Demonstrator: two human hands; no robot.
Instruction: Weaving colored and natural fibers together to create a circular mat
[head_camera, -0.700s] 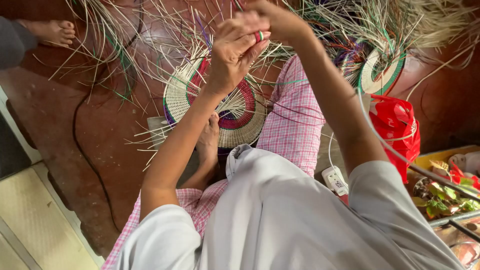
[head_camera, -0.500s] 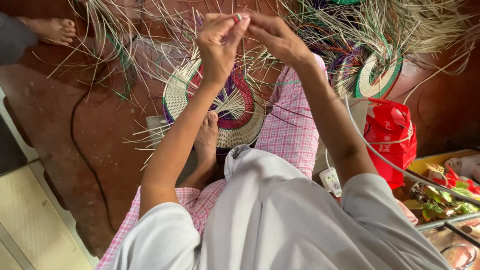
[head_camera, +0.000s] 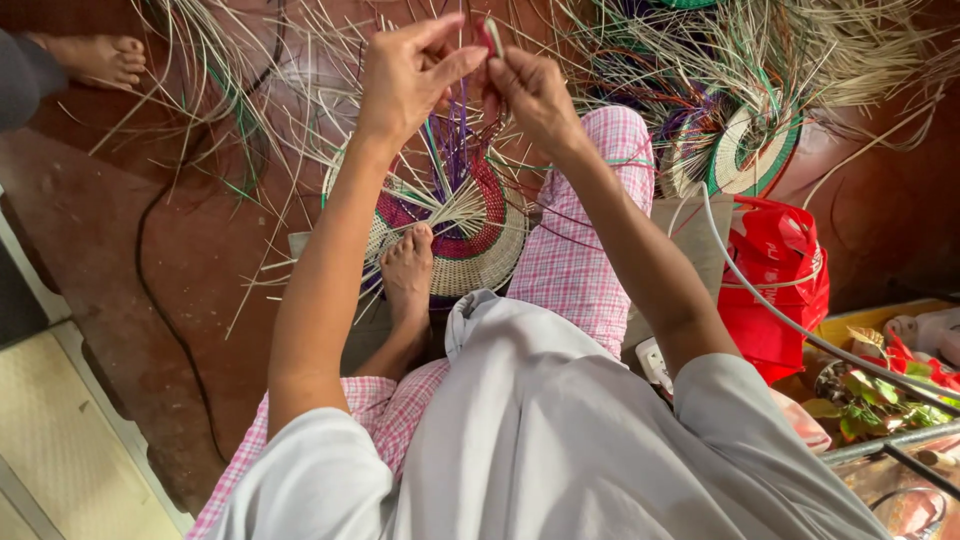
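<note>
I sit on a reddish floor with a round woven mat (head_camera: 470, 235) of cream, red and purple rings lying in front of my bare foot (head_camera: 408, 272). Long loose straw strands fan out from its rim. My left hand (head_camera: 405, 75) and my right hand (head_camera: 530, 90) are raised above the mat, close together. Between their fingertips they pinch a thin pale strip (head_camera: 492, 35) with a reddish edge. Purple strands (head_camera: 462, 135) run down from the hands to the mat.
A second woven disc in white and green (head_camera: 745, 150) lies at the upper right among tangled straw. A red plastic bag (head_camera: 775, 290) sits right of my knee, with a white cable (head_camera: 760, 300) and a plug (head_camera: 655, 365). Another person's bare foot (head_camera: 95, 58) is at the upper left.
The view has shifted down, so hands and mat sit lower in view. My hands stay together, with the fingers regripping the strip.
</note>
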